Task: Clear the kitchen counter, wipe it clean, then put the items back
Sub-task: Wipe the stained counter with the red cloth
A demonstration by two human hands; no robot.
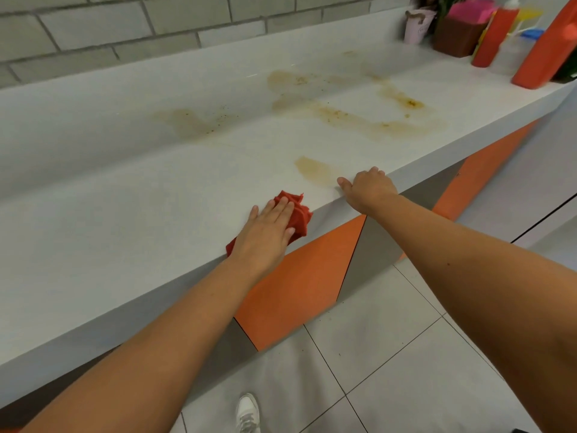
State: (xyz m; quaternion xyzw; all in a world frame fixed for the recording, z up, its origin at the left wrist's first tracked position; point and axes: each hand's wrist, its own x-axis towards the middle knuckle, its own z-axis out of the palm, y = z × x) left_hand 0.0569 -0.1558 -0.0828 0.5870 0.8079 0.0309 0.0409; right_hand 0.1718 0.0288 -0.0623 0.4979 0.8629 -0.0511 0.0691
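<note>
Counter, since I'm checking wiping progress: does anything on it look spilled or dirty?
Yes. Brownish smears with dark specks streak the counter; another patch sits by the front edge beside the right hand. The red cloth lies clear of both.

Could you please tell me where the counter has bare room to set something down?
The counter is bare left of the left hand pressing the red cloth, back to the wall. The middle holds only brown stains. The far right corner is crowded with red bottles, a brown box and a pink cup.
</note>
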